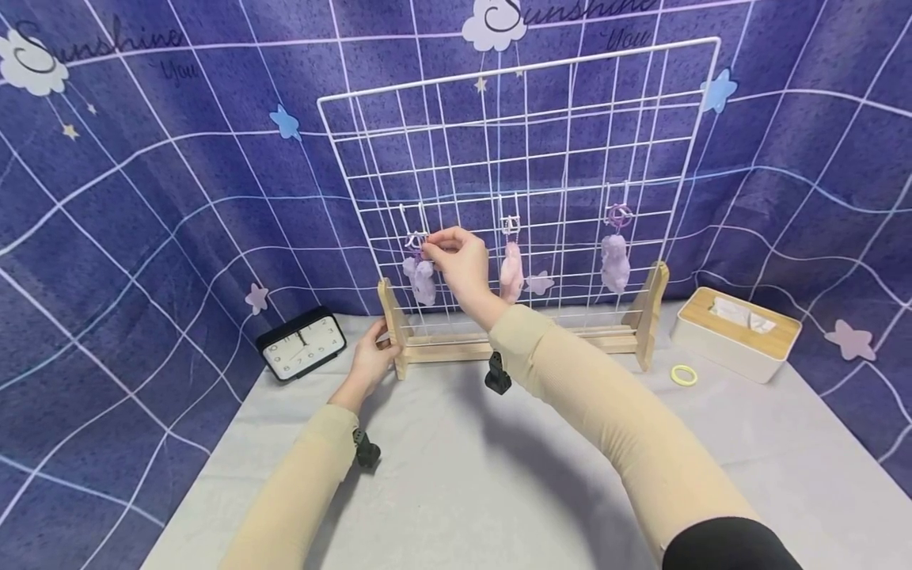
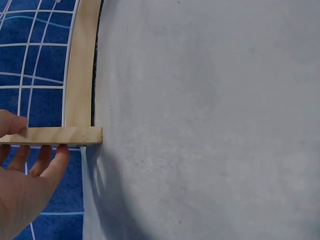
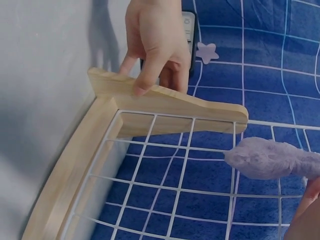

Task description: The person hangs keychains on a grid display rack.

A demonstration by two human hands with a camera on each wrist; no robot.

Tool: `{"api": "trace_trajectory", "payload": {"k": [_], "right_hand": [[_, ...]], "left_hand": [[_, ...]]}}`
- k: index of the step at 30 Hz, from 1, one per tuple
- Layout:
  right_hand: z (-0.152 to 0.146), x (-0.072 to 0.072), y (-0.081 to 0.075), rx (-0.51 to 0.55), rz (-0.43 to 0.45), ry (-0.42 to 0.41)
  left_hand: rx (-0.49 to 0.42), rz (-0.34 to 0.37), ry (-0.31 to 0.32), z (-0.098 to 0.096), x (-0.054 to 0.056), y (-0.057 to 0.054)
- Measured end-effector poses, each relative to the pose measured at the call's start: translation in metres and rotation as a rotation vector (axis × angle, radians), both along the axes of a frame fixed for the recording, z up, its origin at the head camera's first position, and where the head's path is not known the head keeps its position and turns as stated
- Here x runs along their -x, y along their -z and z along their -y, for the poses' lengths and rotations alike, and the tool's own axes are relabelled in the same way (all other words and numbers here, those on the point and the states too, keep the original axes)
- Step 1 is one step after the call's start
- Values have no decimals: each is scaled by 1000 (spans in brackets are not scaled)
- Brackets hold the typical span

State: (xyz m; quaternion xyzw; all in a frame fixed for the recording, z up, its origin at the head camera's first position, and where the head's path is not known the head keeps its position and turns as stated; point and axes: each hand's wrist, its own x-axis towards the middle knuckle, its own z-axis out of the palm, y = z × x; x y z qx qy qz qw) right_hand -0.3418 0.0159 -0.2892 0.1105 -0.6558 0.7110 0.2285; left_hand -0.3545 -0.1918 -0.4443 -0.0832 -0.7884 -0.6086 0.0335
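Observation:
A white wire grid rack stands upright in a wooden base. My left hand grips the base's left wooden side support, thumb on one face and fingers on the other. At the rack's left side, my right hand pinches the top of a lilac plush keychain between thumb and forefinger, just beside its hook. Its fluffy body hangs down in front of the wires; in the right wrist view most of the right hand is out of frame. A pink plush keychain and another lilac one hang from hooks farther right.
A black-framed clock stands left of the rack. On the right are a tissue box with a wooden lid and a yellow ring. Blue patterned cloth hangs behind the grey-white covered table.

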Motion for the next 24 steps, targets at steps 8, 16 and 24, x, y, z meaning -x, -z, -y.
{"api": "trace_trajectory", "payload": {"k": [8, 16, 24], "right_hand": [[-2, -7, 4, 22, 1, 5], [-6, -15, 4, 16, -12, 14], [-12, -29, 9, 0, -8, -25]], "left_hand": [[23, -18, -34, 0, 6, 8], [38, -30, -49, -1, 7, 9], [45, -44, -42, 0, 7, 8]]}}
